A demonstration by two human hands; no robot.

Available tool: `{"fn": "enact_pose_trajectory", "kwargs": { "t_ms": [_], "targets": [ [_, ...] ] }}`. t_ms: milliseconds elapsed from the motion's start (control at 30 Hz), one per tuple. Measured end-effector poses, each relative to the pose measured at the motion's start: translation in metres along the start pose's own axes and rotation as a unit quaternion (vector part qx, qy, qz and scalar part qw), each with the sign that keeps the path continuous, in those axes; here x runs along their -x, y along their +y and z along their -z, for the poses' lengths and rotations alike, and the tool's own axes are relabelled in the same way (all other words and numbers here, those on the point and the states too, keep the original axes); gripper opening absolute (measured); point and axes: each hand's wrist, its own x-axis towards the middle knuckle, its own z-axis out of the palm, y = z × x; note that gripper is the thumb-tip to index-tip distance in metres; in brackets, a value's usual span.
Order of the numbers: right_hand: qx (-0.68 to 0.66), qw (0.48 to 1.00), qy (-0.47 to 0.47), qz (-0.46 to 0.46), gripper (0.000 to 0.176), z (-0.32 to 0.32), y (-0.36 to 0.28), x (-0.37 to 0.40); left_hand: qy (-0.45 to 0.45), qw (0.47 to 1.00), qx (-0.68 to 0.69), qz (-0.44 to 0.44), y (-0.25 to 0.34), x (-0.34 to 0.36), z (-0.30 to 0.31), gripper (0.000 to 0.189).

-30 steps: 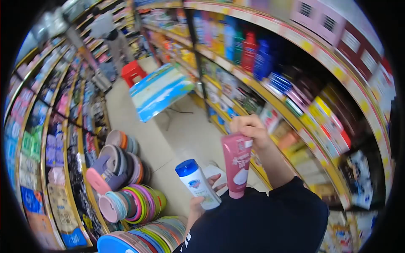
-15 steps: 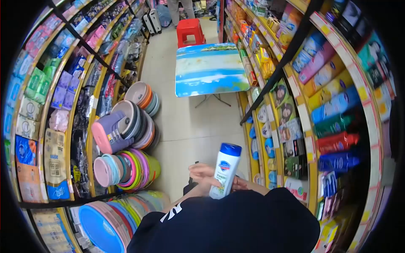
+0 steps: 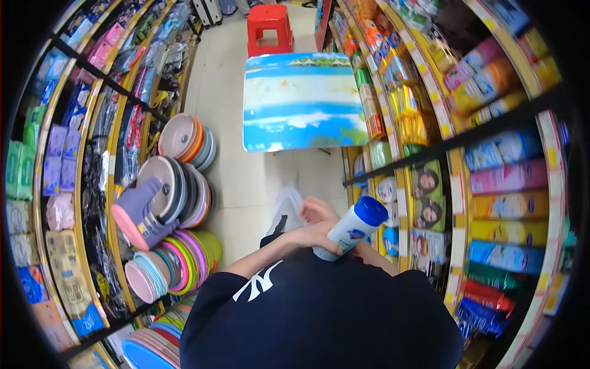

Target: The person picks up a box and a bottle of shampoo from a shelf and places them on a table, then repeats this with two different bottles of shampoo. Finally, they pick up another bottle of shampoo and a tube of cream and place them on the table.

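Observation:
A white bottle with a blue cap is tilted up to the right, close to the front of the dark shirt. My left hand is wrapped round its lower part, with the thumb across the front. Just beyond the bottle is my right hand, its fingers loosely bent and apart, with nothing seen in them. The bottle hides part of the right hand and wrist.
A folding table with a beach picture stands ahead, a red stool behind it. Stacked basins line the left shelves. Bottles fill the right shelves. A white shoe shows on the tiled floor.
The bottle has moved right and up in view and leans further right. Both hands have shifted right and up too. The camera view has turned, and a white shoe has appeared.

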Motion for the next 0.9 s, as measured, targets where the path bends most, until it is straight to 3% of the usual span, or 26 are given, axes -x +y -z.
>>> {"fn": "enact_pose_trajectory", "kwargs": {
  "t_ms": [133,167,267,400,433,500,600,633,700,767,833,900],
  "targets": [
    [0.17,0.984,0.05,0.001,0.02,0.011,-0.046,-0.044,0.034,0.966,0.247,-0.067,0.04,-0.004,0.074,0.055],
    [0.201,0.978,0.057,-0.014,0.02,0.014,-0.055,-0.055,0.013,0.949,0.29,-0.126,0.039,-0.01,0.094,0.043],
    [0.251,0.965,0.03,-0.077,0.021,0.025,-0.087,-0.082,0.053,0.934,0.335,-0.115,0.038,-0.012,0.152,0.047],
    [0.275,0.946,-0.106,-0.133,0.024,0.029,-0.143,-0.082,0.267,0.869,0.416,-0.02,-0.003,-0.014,0.224,0.044],
    [0.28,0.947,-0.077,-0.14,0.024,0.039,-0.143,-0.077,0.327,0.846,0.42,0.0,-0.017,-0.017,0.243,0.046],
    [0.245,0.953,-0.06,-0.169,0.023,0.061,-0.141,-0.071,0.389,0.849,0.356,0.031,-0.042,-0.019,0.279,0.047],
    [0.156,0.973,0.094,-0.145,0.021,0.084,-0.136,-0.073,0.458,0.832,0.308,0.049,-0.069,-0.034,0.328,0.048],
    [0.095,0.959,0.198,-0.178,0.018,0.079,-0.141,-0.085,0.478,0.825,0.295,0.062,-0.081,-0.039,0.342,0.049],
    [-0.09,0.931,0.238,-0.263,0.018,0.145,-0.117,-0.125,0.496,0.803,0.321,0.082,-0.102,-0.054,0.368,0.049],
    [-0.037,0.933,0.289,-0.213,0.019,0.165,-0.12,-0.173,0.489,0.792,0.352,0.102,-0.133,-0.071,0.396,0.052],
    [-0.032,0.951,0.239,-0.194,0.015,0.277,-0.056,-0.234,0.543,0.748,0.355,0.141,-0.159,-0.094,0.414,0.051],
    [0.209,0.92,0.303,-0.134,0.013,0.249,-0.113,-0.29,0.571,0.732,0.341,0.149,-0.183,-0.113,0.432,0.051]
  ]
}}
